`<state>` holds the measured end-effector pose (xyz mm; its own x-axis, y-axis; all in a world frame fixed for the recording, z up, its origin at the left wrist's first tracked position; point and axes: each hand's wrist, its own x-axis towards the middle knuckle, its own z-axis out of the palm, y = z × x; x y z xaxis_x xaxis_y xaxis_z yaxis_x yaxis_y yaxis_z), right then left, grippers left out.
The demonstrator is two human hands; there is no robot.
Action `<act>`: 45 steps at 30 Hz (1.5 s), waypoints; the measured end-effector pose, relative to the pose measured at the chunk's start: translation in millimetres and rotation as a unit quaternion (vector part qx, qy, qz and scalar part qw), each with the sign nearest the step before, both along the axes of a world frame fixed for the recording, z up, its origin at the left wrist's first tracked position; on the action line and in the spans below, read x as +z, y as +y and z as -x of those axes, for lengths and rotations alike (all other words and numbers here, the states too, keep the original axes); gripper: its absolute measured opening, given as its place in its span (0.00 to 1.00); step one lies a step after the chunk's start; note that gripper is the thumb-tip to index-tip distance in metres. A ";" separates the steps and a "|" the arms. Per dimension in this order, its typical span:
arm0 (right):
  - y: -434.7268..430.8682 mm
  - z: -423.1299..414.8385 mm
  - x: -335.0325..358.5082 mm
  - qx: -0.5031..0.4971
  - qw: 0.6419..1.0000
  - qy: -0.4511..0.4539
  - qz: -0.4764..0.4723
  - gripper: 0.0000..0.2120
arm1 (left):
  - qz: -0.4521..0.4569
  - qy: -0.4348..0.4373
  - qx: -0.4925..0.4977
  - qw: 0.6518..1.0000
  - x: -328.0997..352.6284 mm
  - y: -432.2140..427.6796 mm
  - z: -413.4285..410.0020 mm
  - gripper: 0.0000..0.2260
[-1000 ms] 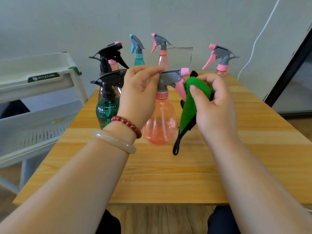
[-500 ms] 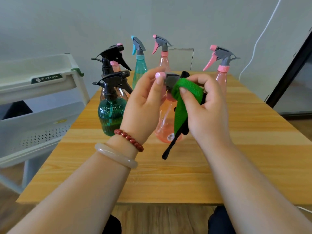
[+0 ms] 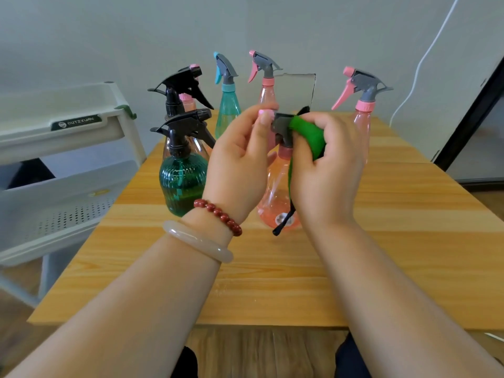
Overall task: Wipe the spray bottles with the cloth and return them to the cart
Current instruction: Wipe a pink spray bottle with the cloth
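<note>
— Presently, where do we record the bottle under wipe?

— We record the pink bottle above the worktop, between both hands. The left hand pinches it by its grey spray head, fingers closed on the top edge. The right hand has its fingers curled round the green cloth, which is pressed to the right side of that head. A black strap of the cloth hangs in front of the bottle's belly. We cannot tell whether the base rests on the worktop.

— Surroundings?

— Just left of the pink bottle stands a green ribbed bottle. Farther left of it is the white cart.

— Handling assessment?

— We judge the bottle light, with thin, smooth plastic walls that may slip or dent if squeezed at the belly. The head and neck collar look stiff, so we rate them the sound hold. The trigger is likely to give, so we would avoid it. The cloth is soft and should fold into the head's corners. For the return to the cart we advise a grip at the neck.
</note>
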<state>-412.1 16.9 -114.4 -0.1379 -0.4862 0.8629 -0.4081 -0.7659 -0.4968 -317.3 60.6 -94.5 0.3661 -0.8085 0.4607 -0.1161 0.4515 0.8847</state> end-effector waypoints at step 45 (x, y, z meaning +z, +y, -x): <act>1.4 7.1 -2.0 0.116 0.989 0.090 0.035 0.07 | -0.030 0.014 -0.088 0.996 -17.3 5.1 -11.4 0.17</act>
<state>-419.2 18.2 -116.4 0.1297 -0.4257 0.8955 -0.2942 -0.8790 -0.3752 -306.0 65.7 -111.8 0.2284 -0.8867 0.4020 -0.0145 0.4098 0.9121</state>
